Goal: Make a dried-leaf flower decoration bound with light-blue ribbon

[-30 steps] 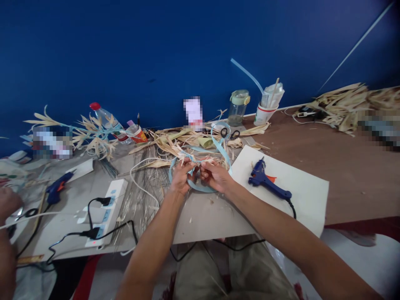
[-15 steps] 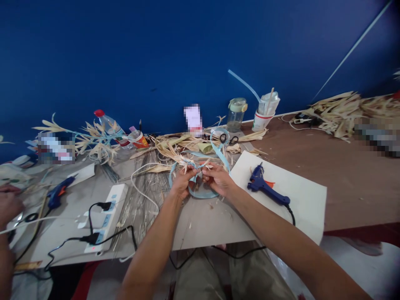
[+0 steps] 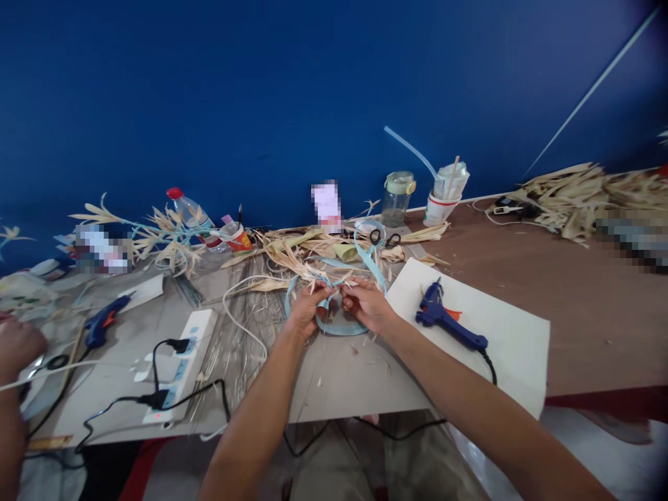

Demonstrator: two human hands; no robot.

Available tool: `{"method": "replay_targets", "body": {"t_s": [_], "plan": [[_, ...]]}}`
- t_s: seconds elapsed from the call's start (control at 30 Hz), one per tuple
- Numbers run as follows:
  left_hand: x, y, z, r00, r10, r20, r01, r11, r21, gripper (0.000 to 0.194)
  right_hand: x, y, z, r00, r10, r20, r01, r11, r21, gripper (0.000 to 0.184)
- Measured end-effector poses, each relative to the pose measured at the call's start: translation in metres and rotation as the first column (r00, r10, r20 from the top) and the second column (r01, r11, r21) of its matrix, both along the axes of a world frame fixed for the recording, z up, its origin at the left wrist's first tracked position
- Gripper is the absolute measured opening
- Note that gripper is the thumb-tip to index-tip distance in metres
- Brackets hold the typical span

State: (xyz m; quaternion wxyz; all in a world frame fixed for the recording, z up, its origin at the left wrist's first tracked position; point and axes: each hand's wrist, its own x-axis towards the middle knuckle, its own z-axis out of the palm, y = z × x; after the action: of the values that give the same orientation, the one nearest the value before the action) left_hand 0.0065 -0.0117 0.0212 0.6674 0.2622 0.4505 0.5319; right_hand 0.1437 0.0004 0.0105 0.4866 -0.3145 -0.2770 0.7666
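Note:
My left hand (image 3: pixel 307 306) is closed in a pinch on a thin stem wrapped in light blue, with pale dried-husk petals (image 3: pixel 292 261) fanning out beyond it. Just to its right, my right hand (image 3: pixel 368 306) pinches the same stem, its fingertips close to the left ones. Small husk tips (image 3: pixel 351 282) poke out above the right fingers. A light blue ribbon (image 3: pixel 342 327) hangs in a loop below and between my hands, and a further curl of it rises behind the right hand. Where the ribbon meets the stem is hidden by my fingers.
On the right, a blue glue gun (image 3: pixel 443 316) lies on a white board (image 3: pixel 514 341). A power strip (image 3: pixel 182 365), bundled wires (image 3: pixel 229 341) and another glue gun (image 3: pixel 107 320) are left. Scissors (image 3: pixel 385 239), a jar (image 3: pixel 397 198) and a paper cup (image 3: pixel 442 209) stand behind. Another person's hand (image 3: pixel 21 344) is far left.
The view has tilted slightly upward, so the table sits lower in the picture. My hands keep their pinch on the stem, with only small finger shifts.

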Motion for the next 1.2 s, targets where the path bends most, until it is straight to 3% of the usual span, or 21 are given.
{"method": "replay_targets", "body": {"t_s": [0.27,0.5,0.63,0.8,1.2], "plan": [[0.001,0.001,-0.001,1.000,-0.015,-0.017,0.015,1.000,0.014,0.045,-0.003,-0.003,0.001,0.993,0.051,0.106,-0.055,0.998,0.030,0.021],[0.000,0.001,-0.006,1.000,-0.017,-0.019,0.017,1.000,0.025,0.044,-0.003,-0.003,0.001,0.999,-0.014,0.045,0.013,1.000,0.023,0.028],[0.002,0.001,-0.007,0.999,-0.002,-0.034,0.004,0.999,0.041,0.041,-0.004,-0.003,0.000,0.992,-0.043,0.122,0.037,0.998,0.048,0.032],[0.004,0.001,-0.010,0.995,-0.093,-0.040,0.095,0.993,0.067,0.038,-0.007,-0.003,-0.001,0.964,-0.115,0.238,0.089,0.989,0.115,0.033],[0.008,0.002,-0.015,0.989,-0.048,-0.139,0.059,0.995,0.077,0.025,-0.010,0.003,-0.015,0.945,-0.183,0.271,0.135,0.973,0.187,0.031]]}}
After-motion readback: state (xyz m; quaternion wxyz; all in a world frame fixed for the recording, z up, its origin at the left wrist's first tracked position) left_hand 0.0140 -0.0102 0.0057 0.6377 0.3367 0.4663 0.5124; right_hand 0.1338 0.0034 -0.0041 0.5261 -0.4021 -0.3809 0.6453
